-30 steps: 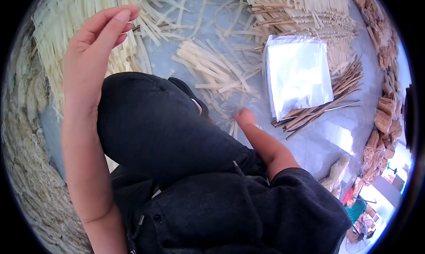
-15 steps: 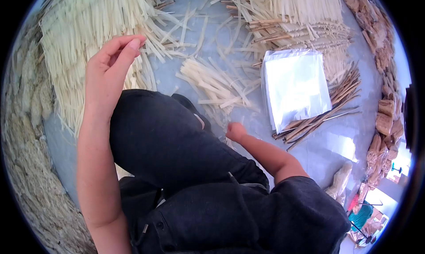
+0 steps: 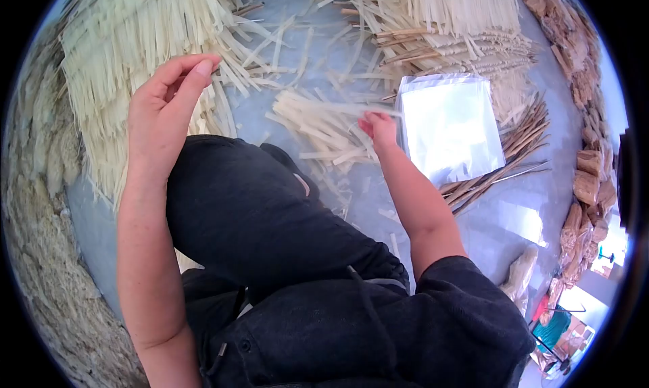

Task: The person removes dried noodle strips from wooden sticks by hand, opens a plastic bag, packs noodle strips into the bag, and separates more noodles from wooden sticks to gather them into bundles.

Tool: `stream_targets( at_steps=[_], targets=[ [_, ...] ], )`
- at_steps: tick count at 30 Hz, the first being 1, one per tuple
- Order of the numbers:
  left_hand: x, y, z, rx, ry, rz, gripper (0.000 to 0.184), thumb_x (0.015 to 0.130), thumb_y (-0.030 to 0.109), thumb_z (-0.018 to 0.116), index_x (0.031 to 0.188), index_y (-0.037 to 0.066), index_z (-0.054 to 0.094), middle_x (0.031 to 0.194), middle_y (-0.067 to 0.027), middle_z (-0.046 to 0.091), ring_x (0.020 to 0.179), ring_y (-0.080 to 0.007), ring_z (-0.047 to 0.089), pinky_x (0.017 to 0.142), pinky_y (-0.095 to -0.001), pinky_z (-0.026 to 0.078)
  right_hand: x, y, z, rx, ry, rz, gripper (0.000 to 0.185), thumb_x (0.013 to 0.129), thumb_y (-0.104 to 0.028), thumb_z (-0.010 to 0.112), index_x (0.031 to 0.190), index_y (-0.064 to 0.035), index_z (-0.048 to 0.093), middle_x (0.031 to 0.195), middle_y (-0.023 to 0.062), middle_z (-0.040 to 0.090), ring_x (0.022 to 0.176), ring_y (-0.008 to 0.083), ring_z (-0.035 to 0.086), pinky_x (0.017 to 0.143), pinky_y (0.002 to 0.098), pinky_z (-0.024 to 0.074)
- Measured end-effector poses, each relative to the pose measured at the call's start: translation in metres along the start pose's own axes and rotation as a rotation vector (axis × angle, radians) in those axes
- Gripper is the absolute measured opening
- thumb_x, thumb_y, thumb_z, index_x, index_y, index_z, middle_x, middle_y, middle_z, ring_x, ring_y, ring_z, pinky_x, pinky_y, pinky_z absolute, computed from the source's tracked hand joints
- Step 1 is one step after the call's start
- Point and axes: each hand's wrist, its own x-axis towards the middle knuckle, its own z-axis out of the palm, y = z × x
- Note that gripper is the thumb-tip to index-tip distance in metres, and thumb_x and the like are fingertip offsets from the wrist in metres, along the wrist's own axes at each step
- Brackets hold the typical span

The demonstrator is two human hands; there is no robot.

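Note:
My left hand (image 3: 165, 107) is raised above my knee, beside the hanging pale strips (image 3: 135, 70), with thumb and fingertips pressed together. Anything in that pinch is too small to make out. Over the loose pile of pale flat strips (image 3: 324, 128), my right hand (image 3: 380, 128) has its fingers closed on a blurred pale strip (image 3: 358, 108). That strip reaches across the pile toward the plastic bags. Just right of this hand lies the stack of clear plastic bags (image 3: 449, 128), resting partly on thin brown sticks (image 3: 524, 141).
More pale strips with brown sticks (image 3: 460, 50) lie at the top right. Brown wrapped bundles (image 3: 587, 175) line the right side, and a rough fibrous mass (image 3: 34, 185) runs down the left. A clear plastic bundle (image 3: 520, 273) is at the lower right.
My right hand has moved up from the floor near my knee to the strip pile and now has a pale strip in it. My left hand has barely moved since the middle frame.

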Motion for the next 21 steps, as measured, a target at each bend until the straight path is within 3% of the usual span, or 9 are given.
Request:
stream_targets(
  at_steps=[2, 3, 5, 6, 8, 12, 14, 17, 21],
  targets=[
    [0.0, -0.001, -0.001, -0.011, -0.019, 0.004, 0.021, 0.095, 0.016, 0.061, 0.109, 0.001, 0.068, 0.102, -0.003, 0.069, 0.097, -0.0091, 0.06, 0.09, -0.0236, 0.045, 0.016, 0.041, -0.024, -0.388, 0.177, 0.19, 0.016, 0.088, -0.01, 0.064, 0.102, -0.0027, 0.064, 0.094, 0.0096, 0.066, 0.079, 0.0239, 0.068, 0.063, 0.0328, 0.0565],
    [0.001, -0.002, -0.001, -0.008, -0.017, 0.001, 0.021, 0.095, 0.016, 0.061, 0.109, 0.001, 0.068, 0.102, -0.003, 0.069, 0.097, -0.0091, 0.06, 0.09, -0.0236, 0.045, 0.013, 0.055, -0.03, -0.389, 0.174, 0.193, 0.016, 0.088, -0.01, 0.064, 0.102, -0.0027, 0.064, 0.094, 0.0096, 0.066, 0.079, 0.0239, 0.068, 0.063, 0.0328, 0.0565],
    [0.002, -0.002, -0.001, 0.01, -0.003, -0.001, 0.021, 0.095, 0.015, 0.061, 0.109, 0.001, 0.068, 0.101, -0.0028, 0.069, 0.095, -0.0086, 0.06, 0.089, -0.0232, 0.045, -0.006, 0.073, -0.042, -1.318, -0.035, -0.342, 0.018, 0.085, -0.011, 0.062, 0.102, -0.0102, 0.067, 0.096, 0.0097, 0.065, 0.088, 0.029, 0.067, 0.07, 0.0402, 0.0556],
    [0.003, -0.002, 0.0, 0.009, -0.003, -0.004, 0.021, 0.095, 0.015, 0.061, 0.109, 0.001, 0.068, 0.101, -0.0028, 0.069, 0.095, -0.0086, 0.06, 0.089, -0.0232, 0.045, -0.014, 0.078, -0.045, -1.32, -0.036, -0.34, 0.018, 0.085, -0.011, 0.062, 0.102, -0.0102, 0.067, 0.096, 0.0097, 0.065, 0.088, 0.029, 0.067, 0.07, 0.0402, 0.0556],
    [0.004, -0.004, 0.001, 0.003, -0.013, 0.012, 0.021, 0.095, 0.015, 0.061, 0.109, 0.001, 0.069, 0.1, -0.002, 0.069, 0.093, -0.0077, 0.059, 0.087, -0.0223, 0.045, -0.038, 0.08, -0.036, -1.594, -0.277, -0.645, 0.022, 0.082, -0.014, 0.061, 0.102, -0.0171, 0.068, 0.097, 0.0078, 0.064, 0.096, 0.0295, 0.062, 0.079, 0.0441, 0.05],
    [0.0, 0.001, 0.001, 0.041, -0.034, -0.008, 0.02, 0.095, 0.015, 0.062, 0.108, 0.002, 0.069, 0.099, -0.0013, 0.068, 0.092, -0.0071, 0.059, 0.085, -0.0213, 0.044, -0.031, 0.08, -0.024, -1.773, -0.339, -0.768, 0.02, 0.082, -0.016, 0.063, 0.101, -0.0167, 0.068, 0.096, 0.0065, 0.063, 0.099, 0.0248, 0.059, 0.084, 0.0419, 0.044],
    [-0.001, 0.001, 0.001, 0.059, -0.013, -0.013, 0.019, 0.094, 0.015, 0.062, 0.107, 0.002, 0.07, 0.097, -0.0001, 0.068, 0.089, -0.0058, 0.058, 0.082, -0.0203, 0.044, -0.041, 0.059, -0.003, -1.614, -0.615, -0.886, 0.014, 0.082, -0.017, 0.058, 0.094, -0.0164, 0.066, 0.09, 0.0058, 0.062, 0.095, 0.0245, 0.058, 0.084, 0.0389, 0.0405],
    [0.001, 0.004, 0.001, 0.054, -0.022, -0.027, 0.019, 0.094, 0.015, 0.062, 0.106, 0.002, 0.07, 0.094, 0.0009, 0.067, 0.086, -0.0047, 0.056, 0.079, -0.0197, 0.044, -0.052, 0.061, 0.028, -1.611, -0.77, -0.906, 0.014, 0.083, -0.017, 0.057, 0.094, -0.0141, 0.066, 0.092, 0.0064, 0.062, 0.098, 0.0245, 0.057, 0.085, 0.0393, 0.0408],
    [0.0, 0.003, 0.008, 0.059, -0.024, 0.076, 0.018, 0.094, 0.014, 0.062, 0.105, 0.002, 0.07, 0.092, 0.0015, 0.066, 0.083, -0.0041, 0.055, 0.077, -0.0193, 0.043, -0.044, 0.091, 0.052, -1.715, -0.753, -0.884, 0.015, 0.083, -0.016, 0.057, 0.094, -0.0117, 0.065, 0.092, 0.0062, 0.062, 0.099, 0.0243, 0.057, 0.087, 0.0395, 0.0406]
  ],
)
